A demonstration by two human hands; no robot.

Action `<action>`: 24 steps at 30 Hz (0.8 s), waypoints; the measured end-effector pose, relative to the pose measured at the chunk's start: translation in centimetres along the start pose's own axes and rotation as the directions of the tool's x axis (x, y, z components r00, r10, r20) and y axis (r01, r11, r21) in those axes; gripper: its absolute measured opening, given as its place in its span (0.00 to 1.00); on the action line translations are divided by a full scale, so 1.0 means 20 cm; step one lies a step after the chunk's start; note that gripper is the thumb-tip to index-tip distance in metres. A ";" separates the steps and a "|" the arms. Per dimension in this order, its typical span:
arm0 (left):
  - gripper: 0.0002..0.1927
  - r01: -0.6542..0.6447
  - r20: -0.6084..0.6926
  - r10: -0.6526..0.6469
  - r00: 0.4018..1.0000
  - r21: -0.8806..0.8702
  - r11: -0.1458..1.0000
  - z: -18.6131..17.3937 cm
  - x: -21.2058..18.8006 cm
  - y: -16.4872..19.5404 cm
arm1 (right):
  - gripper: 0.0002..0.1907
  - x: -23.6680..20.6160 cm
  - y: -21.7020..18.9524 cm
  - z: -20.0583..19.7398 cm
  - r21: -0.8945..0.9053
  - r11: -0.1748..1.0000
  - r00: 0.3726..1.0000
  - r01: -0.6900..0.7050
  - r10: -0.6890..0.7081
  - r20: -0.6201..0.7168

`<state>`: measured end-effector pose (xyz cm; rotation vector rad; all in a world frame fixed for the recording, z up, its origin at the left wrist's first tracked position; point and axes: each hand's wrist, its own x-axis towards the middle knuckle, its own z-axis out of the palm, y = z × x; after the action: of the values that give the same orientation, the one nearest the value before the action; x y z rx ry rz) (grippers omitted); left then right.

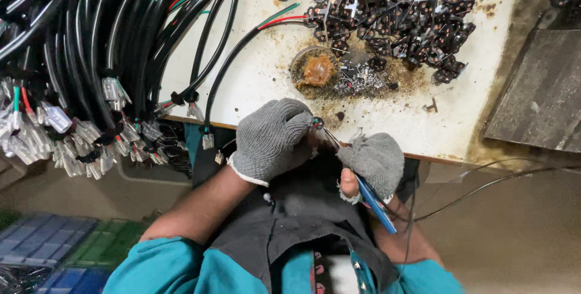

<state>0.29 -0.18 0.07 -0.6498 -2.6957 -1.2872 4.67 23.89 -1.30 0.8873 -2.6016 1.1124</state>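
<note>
Left hand [270,139], grey knit glove, closed around small dark plug part [317,124] at surface edge, near person's lap. Right hand [372,161], grey glove, gripping blue-handled soldering iron [375,204]; thin tip angled up-left, meeting plug part. Both hands just beside each other, over dark apron [296,209]. White stained surface [254,76] beyond hands: pile of black plug parts [399,21] at far side, round tin of brown flux [316,70] near hands, solder scraps [363,81] just beside tin. Bundle of black cables [91,46] on left, clear-sleeved terminals hanging off edge.
</note>
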 end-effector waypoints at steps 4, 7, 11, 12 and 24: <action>0.22 0.006 0.028 -0.006 1.000 0.005 1.000 -0.01 0.00 0.00 | 0.17 0.01 0.01 0.01 -0.002 1.000 1.000 0.019 -0.019 -0.013; 0.22 0.010 0.044 -0.010 0.999 0.018 1.000 -0.01 0.00 0.00 | 0.17 0.00 0.02 0.01 -0.004 0.999 0.999 0.033 -0.033 -0.011; 0.24 0.020 0.060 -0.020 0.998 -0.003 1.000 -0.01 0.00 0.00 | 0.18 -0.01 0.01 0.01 -0.034 0.998 0.999 0.043 -0.042 0.018; 0.23 0.017 0.052 -0.017 0.999 0.005 1.000 -0.01 0.00 -0.01 | 0.18 -0.02 0.01 0.01 -0.068 0.995 0.997 0.067 -0.064 0.043; 0.19 0.010 0.014 -0.010 1.000 0.002 1.000 0.00 0.00 0.00 | 0.14 -0.08 0.04 0.04 -0.142 0.989 0.928 0.045 0.011 0.372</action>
<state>0.32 -0.26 0.04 -0.6481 -2.7144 -1.2868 5.60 24.56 -3.00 1.1833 -2.9203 0.7928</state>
